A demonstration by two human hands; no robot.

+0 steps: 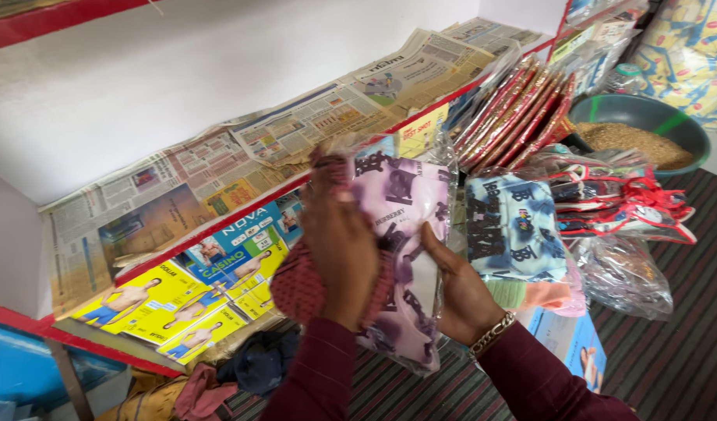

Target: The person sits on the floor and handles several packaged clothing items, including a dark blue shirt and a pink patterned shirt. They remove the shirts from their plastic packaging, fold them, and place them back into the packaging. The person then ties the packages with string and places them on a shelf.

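Observation:
My left hand grips the top of a pink and purple patterned garment sealed in a clear plastic bag, together with a red patterned cloth bunched under the palm. My right hand, with a metal bracelet at the wrist, holds the same packet from its right side. A blue patterned garment packet stands just right of my right hand, apart from it. Both sleeves are dark maroon.
A shelf lined with newspaper runs across the top. Yellow and blue garment boxes lie below at left. Red flat packets, a bowl of grain, clear bags and a striped mat are at right. Loose clothes lie at bottom left.

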